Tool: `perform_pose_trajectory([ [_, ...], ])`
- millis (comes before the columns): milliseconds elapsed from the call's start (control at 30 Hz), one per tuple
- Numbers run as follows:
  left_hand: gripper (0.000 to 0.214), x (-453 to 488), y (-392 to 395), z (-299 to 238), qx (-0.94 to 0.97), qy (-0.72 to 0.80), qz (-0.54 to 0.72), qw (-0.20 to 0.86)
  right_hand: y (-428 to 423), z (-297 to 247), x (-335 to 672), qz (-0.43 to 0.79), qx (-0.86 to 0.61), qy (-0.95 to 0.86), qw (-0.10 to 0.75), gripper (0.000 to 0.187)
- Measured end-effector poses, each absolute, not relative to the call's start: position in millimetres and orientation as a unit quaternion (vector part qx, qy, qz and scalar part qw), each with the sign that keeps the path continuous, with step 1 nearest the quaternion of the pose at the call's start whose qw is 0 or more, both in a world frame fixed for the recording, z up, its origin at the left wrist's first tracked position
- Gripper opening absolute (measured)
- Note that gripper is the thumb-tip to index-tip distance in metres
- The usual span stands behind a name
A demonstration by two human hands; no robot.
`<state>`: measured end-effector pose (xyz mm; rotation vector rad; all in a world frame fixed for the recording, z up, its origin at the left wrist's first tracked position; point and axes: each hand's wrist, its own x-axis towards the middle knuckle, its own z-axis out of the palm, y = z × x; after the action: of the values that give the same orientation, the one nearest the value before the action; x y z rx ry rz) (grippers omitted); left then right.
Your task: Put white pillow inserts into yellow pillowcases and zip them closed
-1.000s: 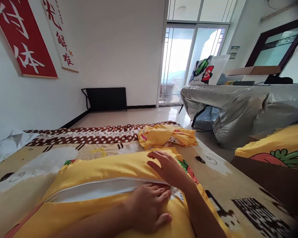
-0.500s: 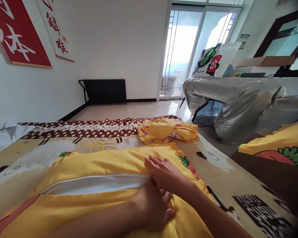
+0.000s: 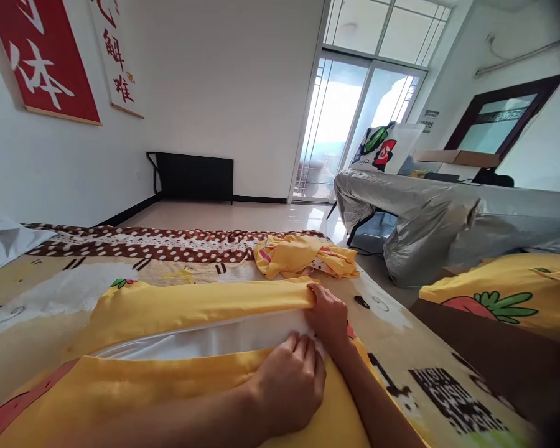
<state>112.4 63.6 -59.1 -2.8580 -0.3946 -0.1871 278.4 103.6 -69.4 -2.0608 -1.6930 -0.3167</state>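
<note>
A pillow in a yellow pillowcase (image 3: 182, 308) lies on the bed in front of me, its open side gaping so the white pillow (image 3: 214, 336) shows inside. My right hand (image 3: 329, 314) is closed on the upper edge of the pillowcase at the right end of the opening and lifts it. My left hand (image 3: 289, 386) rests just below, fingers curled and pressed on the lower edge of the pillowcase beside the white pillow.
A crumpled yellow cloth (image 3: 303, 256) lies on the cartoon-print bedsheet (image 3: 51, 292) beyond the pillow. Another yellow pillow with a carrot print (image 3: 499, 298) sits at the right. A table under silver sheeting (image 3: 448, 218) stands past the bed.
My right hand went from lying flat on top of the pillowcase to gripping its upper edge and pulling it up, widening the opening. My left hand shifted slightly and stays on the lower edge.
</note>
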Motion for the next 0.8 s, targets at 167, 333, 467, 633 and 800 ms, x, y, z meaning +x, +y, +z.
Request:
perform_pose_trajectory([
  [167,0.064,68,91,-52,-0.973,-0.205,-0.1,-0.026,111,-39,280,0.003,-0.714,-0.632,0.302,0.032],
  [333,0.054,79,119,-69,-0.98,-0.169,-0.101,-0.042,118,-9,279,0.001,-0.708,-0.646,0.287,0.032],
  [467,0.045,105,126,-67,-0.984,-0.161,-0.069,-0.027,116,-14,281,-0.126,-0.722,-0.64,0.229,0.038],
  [633,0.047,131,137,-70,-0.953,-0.288,-0.068,-0.067,120,-39,288,-0.172,-0.691,-0.645,0.275,0.042],
  [800,0.023,160,148,-85,-0.971,-0.227,-0.036,-0.065,124,-49,305,-0.044,-0.678,-0.686,0.26,0.046],
])
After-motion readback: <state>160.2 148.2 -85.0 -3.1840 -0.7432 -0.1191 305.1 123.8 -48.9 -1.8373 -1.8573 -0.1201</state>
